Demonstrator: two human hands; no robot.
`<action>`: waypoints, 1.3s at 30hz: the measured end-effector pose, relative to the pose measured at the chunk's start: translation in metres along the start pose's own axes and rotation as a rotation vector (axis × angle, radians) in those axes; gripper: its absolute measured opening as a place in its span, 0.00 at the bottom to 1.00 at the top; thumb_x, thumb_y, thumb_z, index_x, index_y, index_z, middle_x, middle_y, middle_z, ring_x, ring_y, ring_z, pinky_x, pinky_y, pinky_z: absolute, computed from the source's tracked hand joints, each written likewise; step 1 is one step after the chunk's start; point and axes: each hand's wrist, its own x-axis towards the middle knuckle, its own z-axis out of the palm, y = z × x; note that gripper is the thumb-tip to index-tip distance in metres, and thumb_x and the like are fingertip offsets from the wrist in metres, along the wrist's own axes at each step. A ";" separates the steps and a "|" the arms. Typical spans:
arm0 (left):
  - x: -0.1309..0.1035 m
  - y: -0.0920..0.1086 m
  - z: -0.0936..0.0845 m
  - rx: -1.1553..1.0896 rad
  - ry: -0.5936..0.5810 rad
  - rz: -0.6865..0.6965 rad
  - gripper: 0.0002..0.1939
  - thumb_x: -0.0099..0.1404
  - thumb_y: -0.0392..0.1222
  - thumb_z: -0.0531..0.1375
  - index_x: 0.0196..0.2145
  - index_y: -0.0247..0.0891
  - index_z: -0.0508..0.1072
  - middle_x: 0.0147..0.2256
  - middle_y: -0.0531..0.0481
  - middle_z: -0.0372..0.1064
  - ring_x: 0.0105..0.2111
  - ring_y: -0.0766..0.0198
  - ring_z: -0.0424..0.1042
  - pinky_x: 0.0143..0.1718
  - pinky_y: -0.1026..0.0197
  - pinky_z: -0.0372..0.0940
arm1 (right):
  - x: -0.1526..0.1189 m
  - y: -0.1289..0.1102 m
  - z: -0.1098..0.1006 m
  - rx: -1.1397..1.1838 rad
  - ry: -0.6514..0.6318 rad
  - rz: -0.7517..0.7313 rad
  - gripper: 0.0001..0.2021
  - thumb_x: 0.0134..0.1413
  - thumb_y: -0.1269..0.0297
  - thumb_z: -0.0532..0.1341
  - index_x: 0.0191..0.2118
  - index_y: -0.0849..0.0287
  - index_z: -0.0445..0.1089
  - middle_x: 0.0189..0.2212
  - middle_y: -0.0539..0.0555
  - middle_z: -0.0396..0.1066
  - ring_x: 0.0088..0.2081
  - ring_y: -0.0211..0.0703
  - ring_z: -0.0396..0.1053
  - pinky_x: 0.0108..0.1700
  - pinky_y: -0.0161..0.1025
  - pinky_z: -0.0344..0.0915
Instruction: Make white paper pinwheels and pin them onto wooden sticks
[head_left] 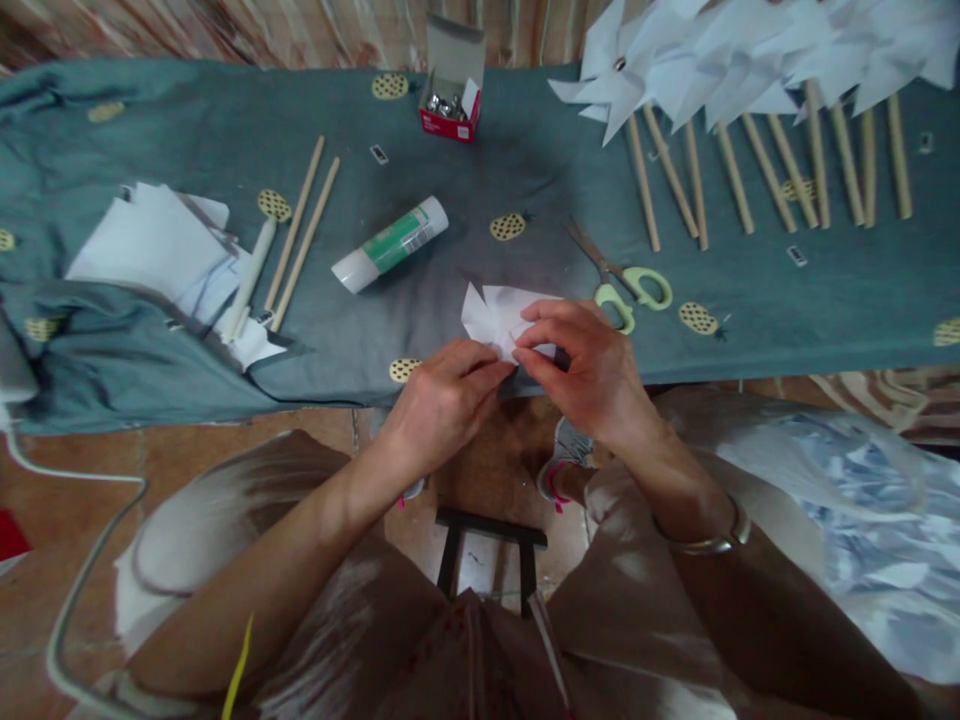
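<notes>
A white paper pinwheel (pixel 491 315), cut and partly folded, is between my two hands near the table's front edge. My left hand (pixel 454 395) pinches its lower edge with thumb and forefinger. On its right side, my right hand (pixel 581 360) is closed on the paper, fingertips close to the middle, covering part of it. Scissors with pale green handles (pixel 641 285) lie just beyond my right hand, blades pointing away. A white and green glue stick (pixel 394 243) rests on the cloth beyond my left hand.
Finished pinwheels (pixel 720 70) on wooden sticks lie in a row at the back right. An open red box (pixel 448 125) of metal pins stands at the back. Left are two wooden sticks (pixel 296 235), a pale rod (pixel 253 270) and paper sheets (pixel 154 245). A white cable (pixel 90 560) hangs at left.
</notes>
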 end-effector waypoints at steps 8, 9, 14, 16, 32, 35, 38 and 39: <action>0.003 0.002 -0.001 -0.037 -0.019 -0.027 0.09 0.67 0.34 0.56 0.40 0.34 0.76 0.37 0.45 0.74 0.38 0.63 0.75 0.39 0.61 0.72 | -0.001 -0.002 -0.002 0.011 -0.030 0.020 0.06 0.54 0.70 0.60 0.29 0.52 0.72 0.45 0.54 0.74 0.49 0.52 0.68 0.54 0.53 0.63; 0.003 0.002 -0.002 -0.043 -0.024 -0.028 0.09 0.67 0.33 0.56 0.40 0.34 0.77 0.37 0.45 0.74 0.38 0.62 0.75 0.39 0.61 0.72 | -0.001 -0.002 -0.001 0.009 -0.029 0.018 0.06 0.54 0.70 0.60 0.29 0.52 0.72 0.45 0.54 0.74 0.49 0.52 0.68 0.54 0.53 0.63; 0.004 0.002 -0.002 -0.045 -0.040 -0.041 0.09 0.67 0.34 0.56 0.40 0.35 0.77 0.37 0.45 0.74 0.38 0.63 0.75 0.39 0.62 0.72 | -0.001 -0.001 -0.001 0.008 -0.028 0.008 0.06 0.54 0.70 0.60 0.30 0.52 0.72 0.46 0.54 0.73 0.50 0.52 0.68 0.55 0.54 0.62; 0.004 0.002 -0.002 -0.040 -0.039 -0.043 0.09 0.67 0.34 0.56 0.39 0.36 0.77 0.37 0.46 0.74 0.38 0.63 0.75 0.39 0.62 0.72 | -0.001 -0.001 0.000 0.006 -0.023 0.002 0.06 0.55 0.70 0.59 0.30 0.52 0.72 0.46 0.54 0.73 0.50 0.52 0.68 0.54 0.54 0.62; 0.004 0.002 -0.001 -0.031 -0.034 -0.043 0.08 0.67 0.34 0.56 0.38 0.36 0.77 0.36 0.47 0.74 0.36 0.64 0.74 0.38 0.63 0.72 | -0.002 -0.001 0.001 -0.002 -0.061 -0.028 0.09 0.56 0.70 0.57 0.37 0.50 0.74 0.48 0.54 0.71 0.50 0.53 0.66 0.55 0.55 0.63; 0.004 0.003 -0.002 -0.023 -0.033 -0.037 0.08 0.66 0.33 0.56 0.38 0.35 0.77 0.36 0.47 0.73 0.36 0.64 0.74 0.38 0.63 0.72 | -0.003 -0.001 0.001 -0.034 -0.056 -0.056 0.10 0.58 0.70 0.56 0.39 0.51 0.74 0.49 0.55 0.70 0.51 0.52 0.65 0.55 0.54 0.63; 0.005 0.003 -0.002 -0.015 -0.031 -0.030 0.08 0.67 0.33 0.56 0.37 0.34 0.77 0.36 0.46 0.73 0.36 0.64 0.74 0.37 0.63 0.72 | -0.006 -0.002 0.002 -0.113 -0.053 -0.111 0.12 0.59 0.72 0.55 0.41 0.51 0.73 0.51 0.54 0.69 0.52 0.51 0.64 0.56 0.51 0.64; 0.005 0.003 -0.002 -0.013 -0.033 -0.030 0.08 0.67 0.34 0.56 0.37 0.34 0.77 0.35 0.46 0.73 0.36 0.64 0.74 0.37 0.63 0.72 | -0.007 -0.002 0.002 -0.154 -0.054 -0.136 0.13 0.58 0.73 0.54 0.41 0.52 0.73 0.51 0.55 0.69 0.52 0.51 0.64 0.55 0.50 0.64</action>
